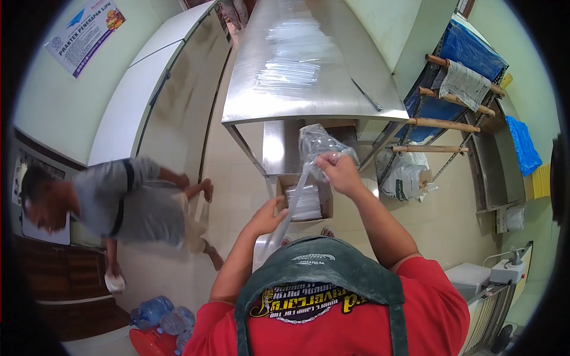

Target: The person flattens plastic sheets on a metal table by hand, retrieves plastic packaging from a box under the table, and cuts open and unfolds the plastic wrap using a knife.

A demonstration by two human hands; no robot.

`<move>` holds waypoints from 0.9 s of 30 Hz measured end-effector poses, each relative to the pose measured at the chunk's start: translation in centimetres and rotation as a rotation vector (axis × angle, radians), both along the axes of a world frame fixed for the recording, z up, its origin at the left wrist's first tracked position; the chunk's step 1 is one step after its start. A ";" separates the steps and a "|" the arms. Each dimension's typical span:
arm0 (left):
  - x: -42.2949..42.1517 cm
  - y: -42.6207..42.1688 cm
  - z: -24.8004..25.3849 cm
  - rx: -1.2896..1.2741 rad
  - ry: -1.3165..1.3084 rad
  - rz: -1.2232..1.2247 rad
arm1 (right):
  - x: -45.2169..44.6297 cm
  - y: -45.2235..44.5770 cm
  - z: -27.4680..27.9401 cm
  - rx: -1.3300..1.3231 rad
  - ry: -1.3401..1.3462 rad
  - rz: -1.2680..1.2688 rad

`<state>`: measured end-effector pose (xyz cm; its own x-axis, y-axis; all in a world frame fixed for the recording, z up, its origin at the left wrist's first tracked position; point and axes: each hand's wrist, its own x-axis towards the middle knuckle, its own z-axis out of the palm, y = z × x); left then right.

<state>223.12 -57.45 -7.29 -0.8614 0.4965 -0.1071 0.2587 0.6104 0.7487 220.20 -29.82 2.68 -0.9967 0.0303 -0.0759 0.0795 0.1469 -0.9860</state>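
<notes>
My right hand is closed on a crumpled clear plastic bag, bunched in front of the metal table. A long translucent strip of plastic hangs from it, down and to the left toward my apron. Beside that strip is my left hand, its fingers apart; whether the fingertips touch the plastic I cannot tell. Below and between my hands, a cardboard box on the floor holds a stack of clear plastic packets. More flat clear plastic sleeves lie in overlapping rows along the tabletop.
The steel table has a knife near its right corner. At left, a person in a grey shirt holds something white. Water bottles stand at lower left. A rack with wooden poles and a white sack are at right.
</notes>
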 end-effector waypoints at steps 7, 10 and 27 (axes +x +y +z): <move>2.0 6.7 4.5 0.390 0.002 0.358 | 1.9 -4.9 -1.8 0.084 0.137 0.152; 1.3 6.7 2.6 0.414 0.059 0.392 | 2.7 -5.2 0.7 -0.090 -0.142 0.243; 0.1 3.7 4.8 0.722 -0.361 0.100 | -0.2 -1.0 3.2 0.182 -0.099 0.323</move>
<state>223.25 -53.70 -2.51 -0.8788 0.4720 -0.0697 -0.1041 -0.0471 0.9934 219.99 -30.78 5.92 -0.9453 -0.2620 -0.1945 0.0941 0.3519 -0.9313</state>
